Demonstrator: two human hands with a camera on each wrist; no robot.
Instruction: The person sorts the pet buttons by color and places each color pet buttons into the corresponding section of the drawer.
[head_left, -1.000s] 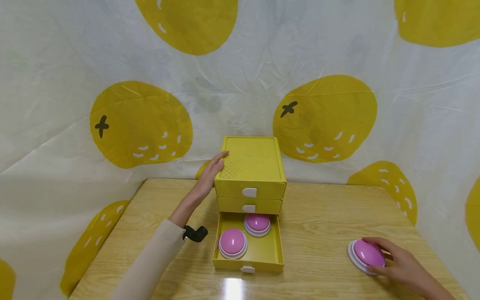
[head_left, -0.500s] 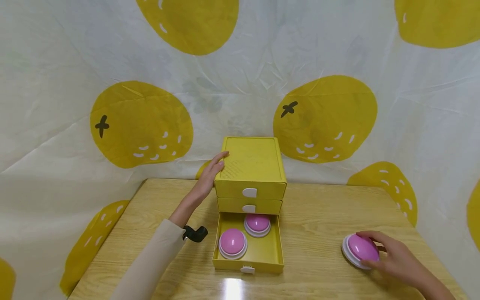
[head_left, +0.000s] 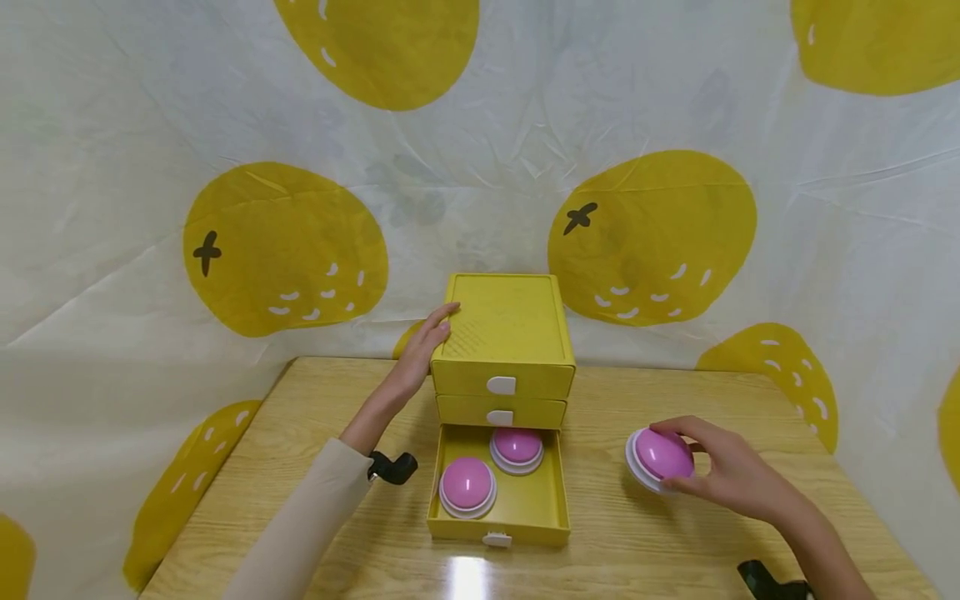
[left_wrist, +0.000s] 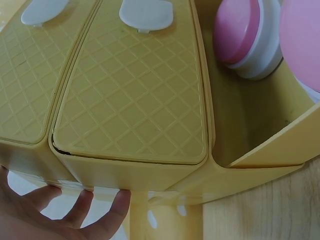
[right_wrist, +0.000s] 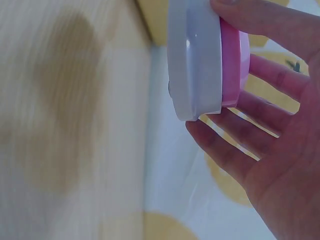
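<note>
Above the table, right of the drawer unit, my right hand (head_left: 731, 471) grips a pink push button (head_left: 663, 454) with a white base. The right wrist view shows its white base (right_wrist: 197, 65) lifted off the wood, thumb on one side and fingers on the other. My left hand (head_left: 420, 354) rests against the left side of the yellow drawer unit (head_left: 506, 317), a fingertip reaching onto its top. In the left wrist view those straight fingers (left_wrist: 107, 217) touch the unit's side. The bottom drawer (head_left: 543, 500) is pulled out and holds two more pink buttons (head_left: 467, 483).
The unit stands on a wooden table (head_left: 637, 550). A white cloth (head_left: 465, 183) with yellow fruit shapes hangs behind it. Two upper drawers with white pull tabs (head_left: 501, 385) are closed. Black straps (head_left: 393, 468) sit on the wrists.
My right hand has lifted the pink button from the table and carried it left and away from me, towards the drawer unit. The left hand has stayed in place.
</note>
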